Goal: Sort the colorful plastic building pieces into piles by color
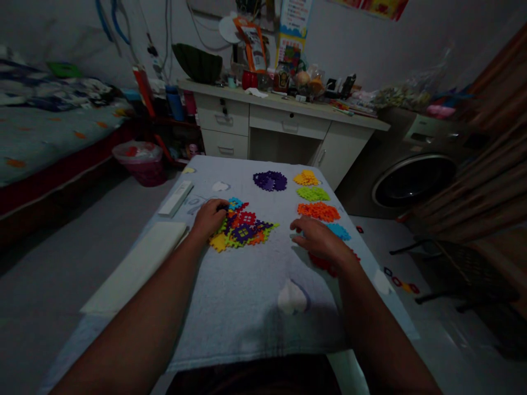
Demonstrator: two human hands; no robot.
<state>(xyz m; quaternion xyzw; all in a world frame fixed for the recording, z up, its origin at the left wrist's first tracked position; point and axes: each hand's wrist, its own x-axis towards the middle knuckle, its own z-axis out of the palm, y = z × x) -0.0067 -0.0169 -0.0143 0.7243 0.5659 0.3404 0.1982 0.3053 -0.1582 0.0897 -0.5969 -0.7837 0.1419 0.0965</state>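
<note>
A mixed pile of coloured plastic building pieces with toothed edges (242,233) lies mid-table, some with window-like openings. My left hand (209,218) is at the pile's left edge, its fingers curled in by a blue piece (235,203); what they hold, if anything, is hidden. To the right, my right hand (317,237) hovers with thumb and fingers apart and nothing between them. Beneath and beside it are a blue pile (340,231) and a partly covered red pile (323,264). Sorted piles in orange (318,210), green (313,193), yellow (306,177) and purple (270,180) lie farther back.
A long white box (176,198) and a folded pale cloth (138,266) lie along the table's left side. Behind stands a cluttered desk (288,104), with a washing machine (411,159) at right. Some pieces (397,281) lie on the floor near a chair. A pink bin (142,167) stands left.
</note>
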